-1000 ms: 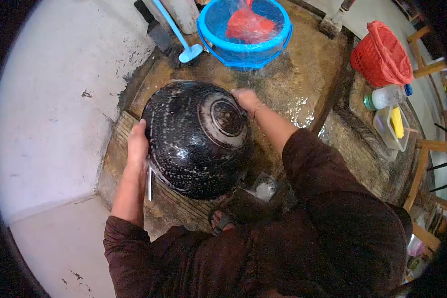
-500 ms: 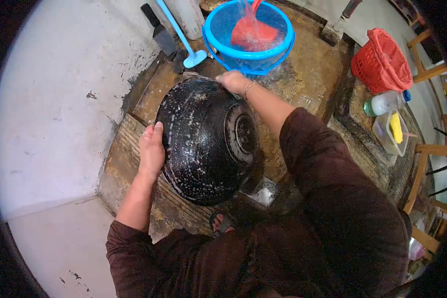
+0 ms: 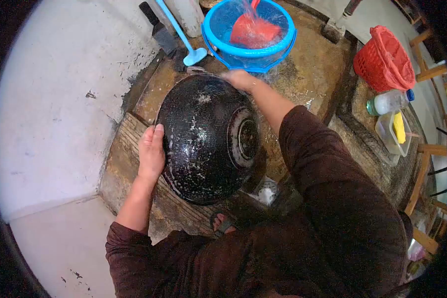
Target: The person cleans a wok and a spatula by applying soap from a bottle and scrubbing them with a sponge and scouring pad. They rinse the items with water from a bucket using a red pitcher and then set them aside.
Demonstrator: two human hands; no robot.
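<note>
Large black pan [image 3: 198,139] tilted over wet floor [image 3: 313,59], near wall-side edge; ringed base faced right. Contact with floor could not be told. Left hand [image 3: 152,155] gripped pan's left rim, thumb on outer face. Right hand [image 3: 240,81] lay at top rim, blurred, fingers partly hidden; could not tell whether closed. Blue bucket [image 3: 251,51] near floor's far edge, water splashing over red dipper [image 3: 256,34] inside. Red basket [image 3: 377,64] stood toward right edge.
</note>
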